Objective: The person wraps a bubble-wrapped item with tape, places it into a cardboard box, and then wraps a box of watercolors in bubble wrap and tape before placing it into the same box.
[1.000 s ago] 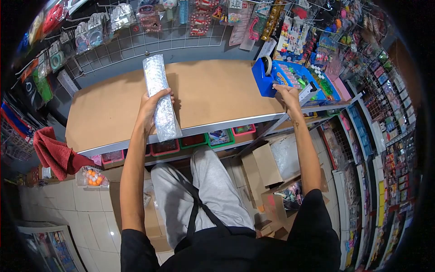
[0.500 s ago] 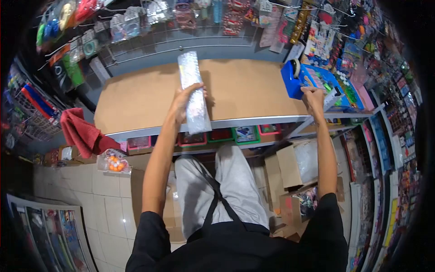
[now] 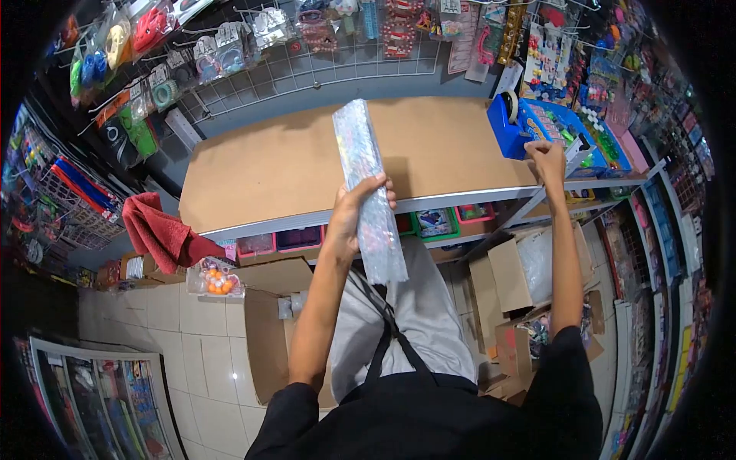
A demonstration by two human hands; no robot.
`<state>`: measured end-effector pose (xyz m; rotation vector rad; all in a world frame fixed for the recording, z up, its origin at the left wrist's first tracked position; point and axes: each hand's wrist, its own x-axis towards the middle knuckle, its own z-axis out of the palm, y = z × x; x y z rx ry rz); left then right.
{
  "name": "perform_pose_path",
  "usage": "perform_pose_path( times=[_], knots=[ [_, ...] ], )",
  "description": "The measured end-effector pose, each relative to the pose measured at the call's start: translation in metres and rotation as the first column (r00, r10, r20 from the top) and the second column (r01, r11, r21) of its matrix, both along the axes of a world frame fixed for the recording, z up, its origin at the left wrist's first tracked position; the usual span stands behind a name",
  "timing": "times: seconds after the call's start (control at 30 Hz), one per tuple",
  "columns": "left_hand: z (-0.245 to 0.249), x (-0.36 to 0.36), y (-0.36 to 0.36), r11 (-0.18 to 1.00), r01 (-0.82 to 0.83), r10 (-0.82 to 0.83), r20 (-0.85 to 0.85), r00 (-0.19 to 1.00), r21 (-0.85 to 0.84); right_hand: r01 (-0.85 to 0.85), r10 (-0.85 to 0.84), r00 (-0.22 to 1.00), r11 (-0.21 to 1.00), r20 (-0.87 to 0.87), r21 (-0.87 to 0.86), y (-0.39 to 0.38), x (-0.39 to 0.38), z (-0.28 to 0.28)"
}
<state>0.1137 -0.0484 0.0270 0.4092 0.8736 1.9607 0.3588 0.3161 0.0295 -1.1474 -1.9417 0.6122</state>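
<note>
A long flat package wrapped in bubble wrap (image 3: 360, 146) is in my left hand (image 3: 354, 207), thumb across its front and fingers around its edge. It tilts over the front edge of the table, with its lower end above my lap. My right hand (image 3: 547, 162) is closed in a pinch at the front end of a blue tape dispenser (image 3: 506, 132). A roll of tape (image 3: 511, 106) sits in the dispenser. Whatever is between my right fingertips is too small to make out.
The brown tabletop (image 3: 261, 165) has a metal front edge. Blue boxes of small goods (image 3: 553, 123) stand at its right end. A red cloth (image 3: 159, 234) hangs at the left. Cardboard boxes (image 3: 502, 276) are on the floor, and packaged goods hang on the wall grid.
My left hand has brought the wrapped package nearer to me and lower, past the table edge. My right hand stays at the tape dispenser. The whole view has shifted slightly.
</note>
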Motion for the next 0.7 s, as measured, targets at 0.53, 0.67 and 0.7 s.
perform_pose_path(
  times=[0.53,0.67,0.7],
  knots=[
    [-0.031,0.073,-0.006,0.967,-0.244,0.248,0.039,0.968,-0.078,-0.785,0.228,0.563,0.448,-0.795,-0.428,-0.27,-0.062,-0.003],
    [-0.032,0.084,-0.003,0.919,-0.388,0.389,0.006,0.921,-0.064,-0.758,0.176,0.594,0.449,-0.785,-0.473,-0.28,-0.061,-0.008],
    [-0.031,0.086,-0.002,0.916,-0.394,0.396,0.006,0.918,-0.082,-0.749,0.149,0.604,0.443,-0.783,-0.493,-0.281,-0.06,-0.008]
  ],
)
